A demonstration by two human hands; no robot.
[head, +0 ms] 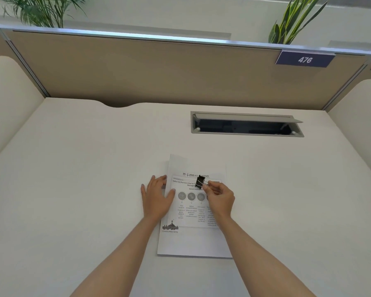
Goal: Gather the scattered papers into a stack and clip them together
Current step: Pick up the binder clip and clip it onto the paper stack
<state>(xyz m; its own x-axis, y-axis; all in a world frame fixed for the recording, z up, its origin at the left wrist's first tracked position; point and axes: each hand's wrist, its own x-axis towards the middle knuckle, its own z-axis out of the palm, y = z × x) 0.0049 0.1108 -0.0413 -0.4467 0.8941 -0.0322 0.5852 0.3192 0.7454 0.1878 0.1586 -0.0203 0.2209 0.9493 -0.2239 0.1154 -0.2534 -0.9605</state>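
**Clip pinched over a loose stack, bare desk all round**

The right hand [220,197] pinches the wire handle of a black binder clip [200,182] above the papers' [191,241] upper half; whether it touches the top sheet is unclear. The left hand [156,197] lies flat, fingers spread, on the stack's left edge. Sheet edges sit uneven. The desk [73,168] is bare either side; a cable hatch [246,125] lies well beyond.

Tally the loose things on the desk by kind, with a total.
Paper sheets: at least 2 visible, overlapped; exact count cannot be told
Binder clip: 1, pinched in the right hand
Total: at least 3
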